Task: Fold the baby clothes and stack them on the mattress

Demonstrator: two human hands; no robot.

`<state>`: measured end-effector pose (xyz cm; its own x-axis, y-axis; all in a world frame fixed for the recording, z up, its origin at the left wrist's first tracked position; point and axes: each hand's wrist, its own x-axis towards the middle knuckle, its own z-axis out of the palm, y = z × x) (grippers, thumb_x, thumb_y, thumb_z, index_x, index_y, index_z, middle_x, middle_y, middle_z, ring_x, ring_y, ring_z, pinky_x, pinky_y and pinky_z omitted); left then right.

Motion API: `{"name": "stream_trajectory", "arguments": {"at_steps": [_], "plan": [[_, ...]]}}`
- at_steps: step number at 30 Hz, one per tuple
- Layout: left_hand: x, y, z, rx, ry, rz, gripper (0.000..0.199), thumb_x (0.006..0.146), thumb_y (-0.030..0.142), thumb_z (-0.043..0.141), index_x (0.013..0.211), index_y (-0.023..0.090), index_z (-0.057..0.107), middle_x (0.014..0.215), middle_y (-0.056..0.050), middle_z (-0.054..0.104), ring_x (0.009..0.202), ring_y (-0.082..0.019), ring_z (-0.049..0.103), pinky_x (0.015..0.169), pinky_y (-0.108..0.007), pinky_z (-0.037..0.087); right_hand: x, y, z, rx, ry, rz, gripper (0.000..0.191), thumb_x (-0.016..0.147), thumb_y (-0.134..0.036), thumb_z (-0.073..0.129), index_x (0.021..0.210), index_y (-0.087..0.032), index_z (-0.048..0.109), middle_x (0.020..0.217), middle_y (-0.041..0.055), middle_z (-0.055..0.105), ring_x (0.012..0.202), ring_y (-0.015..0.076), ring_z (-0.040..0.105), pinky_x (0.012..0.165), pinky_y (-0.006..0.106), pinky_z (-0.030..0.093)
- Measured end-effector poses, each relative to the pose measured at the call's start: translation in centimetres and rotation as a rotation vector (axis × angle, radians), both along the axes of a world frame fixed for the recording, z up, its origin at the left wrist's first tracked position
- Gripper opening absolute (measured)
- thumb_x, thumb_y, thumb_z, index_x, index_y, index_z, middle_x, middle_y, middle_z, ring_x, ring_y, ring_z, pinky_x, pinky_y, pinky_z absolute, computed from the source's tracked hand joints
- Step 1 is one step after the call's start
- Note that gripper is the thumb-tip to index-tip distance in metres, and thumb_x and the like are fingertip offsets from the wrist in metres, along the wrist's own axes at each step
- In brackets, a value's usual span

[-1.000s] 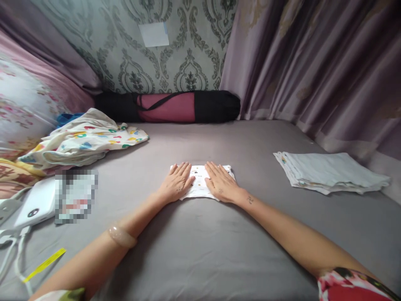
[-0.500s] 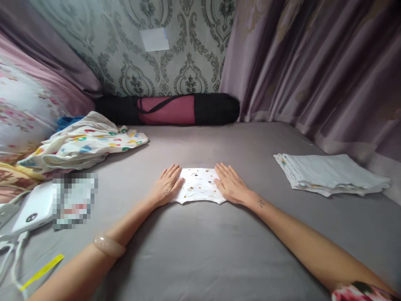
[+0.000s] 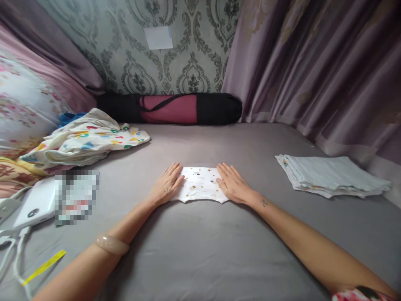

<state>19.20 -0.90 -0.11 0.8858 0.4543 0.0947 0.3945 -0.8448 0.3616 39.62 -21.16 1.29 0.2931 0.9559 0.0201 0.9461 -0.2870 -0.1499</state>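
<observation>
A small folded white cloth (image 3: 200, 184) with little printed motifs lies flat on the grey bed sheet (image 3: 200, 246) in the middle of the view. My left hand (image 3: 167, 184) rests palm down on its left edge, fingers together and stretched out. On the cloth's right edge, my right hand (image 3: 232, 184) lies flat in the same way. Neither hand grips anything. A pale bangle (image 3: 112, 244) sits on my left forearm.
A stack of folded pale cloths (image 3: 332, 175) lies at the right. Crumpled colourful-print laundry (image 3: 84, 142) sits at the left near a floral pillow (image 3: 21, 108). A white power bank (image 3: 34, 205) with cables lies front left. A black-and-maroon roll bag (image 3: 171, 108) lines the wall; curtains (image 3: 313, 62) hang right.
My hands slid apart from the middle of the small cloth to its left and right edges, then stayed there. The cloth now lies smoother and uncovered in the centre.
</observation>
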Motion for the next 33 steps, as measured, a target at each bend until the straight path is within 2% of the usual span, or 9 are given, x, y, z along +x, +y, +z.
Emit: {"name": "stream_trajectory", "arguments": {"at_steps": [9, 14, 17, 20, 24, 28, 33], "plan": [[-0.2, 0.2, 0.2, -0.164, -0.145, 0.091, 0.062, 0.096, 0.048, 0.02, 0.141, 0.011, 0.042, 0.153, -0.011, 0.036, 0.144, -0.021, 0.026, 0.119, -0.038, 0.019, 0.2, 0.1, 0.8, -0.053, 0.054, -0.001, 0.068, 0.097, -0.047, 0.014, 0.15, -0.006, 0.028, 0.156, 0.0125, 0.026, 0.146, 0.023, 0.016, 0.12, 0.042, 0.014], [-0.3, 0.2, 0.5, -0.217, -0.178, 0.118, 0.059, 0.096, 0.048, 0.022, 0.14, 0.014, 0.044, 0.152, -0.009, 0.037, 0.143, -0.021, 0.028, 0.119, -0.039, 0.021, -0.2, 0.7, 1.5, -0.068, 0.059, -0.009, 0.069, 0.098, -0.046, 0.014, 0.149, -0.003, 0.028, 0.156, 0.0139, 0.027, 0.145, 0.0227, 0.019, 0.12, 0.042, 0.013], [-0.4, 0.1, 0.7, -0.253, -0.193, 0.134, 0.06, 0.096, 0.048, 0.022, 0.14, 0.013, 0.043, 0.152, -0.009, 0.037, 0.143, -0.021, 0.028, 0.119, -0.037, 0.02, -1.3, 1.7, 1.7, -0.008, 0.017, 0.036, 0.067, 0.099, -0.045, 0.014, 0.149, -0.003, 0.029, 0.156, 0.0139, 0.026, 0.146, 0.0226, 0.017, 0.12, 0.043, 0.012], [-0.4, 0.1, 0.8, -0.288, -0.215, 0.154, 0.061, 0.096, 0.048, 0.022, 0.14, 0.013, 0.044, 0.152, -0.009, 0.038, 0.143, -0.02, 0.027, 0.12, -0.035, 0.018, -2.9, 3.0, 1.8, 0.049, -0.023, 0.14, 0.064, 0.099, -0.043, 0.016, 0.149, -0.004, 0.028, 0.157, 0.0135, 0.023, 0.146, 0.0219, 0.015, 0.12, 0.043, 0.011], [-0.5, 0.1, 1.0, -0.327, -0.283, 0.203, 0.058, 0.095, 0.047, 0.023, 0.137, 0.015, 0.047, 0.15, -0.007, 0.042, 0.143, -0.019, 0.029, 0.119, -0.037, 0.02, -4.2, 4.7, 1.5, 0.06, -0.018, 0.224, 0.061, 0.1, -0.041, 0.019, 0.15, -0.007, 0.028, 0.157, 0.0118, 0.022, 0.146, 0.0225, 0.016, 0.12, 0.045, 0.011], [-0.5, 0.1, 1.2, -0.366, -0.328, 0.256, 0.059, 0.095, 0.047, 0.024, 0.136, 0.013, 0.048, 0.148, -0.009, 0.044, 0.14, -0.02, 0.034, 0.118, -0.038, 0.023, -4.4, 5.3, 0.6, 0.047, 0.017, 0.209, 0.06, 0.1, -0.041, 0.02, 0.149, -0.009, 0.03, 0.156, 0.0114, 0.027, 0.145, 0.0229, 0.019, 0.119, 0.045, 0.012], [-0.6, 0.1, 1.3, -0.387, -0.358, 0.277, 0.055, 0.095, 0.047, 0.025, 0.133, 0.017, 0.051, 0.146, -0.007, 0.047, 0.138, -0.02, 0.038, 0.118, -0.039, 0.025, -4.1, 5.3, 0.2, 0.063, 0.019, 0.21, 0.059, 0.099, -0.041, 0.021, 0.15, -0.012, 0.029, 0.156, 0.0107, 0.027, 0.145, 0.0223, 0.019, 0.119, 0.046, 0.012]]}}
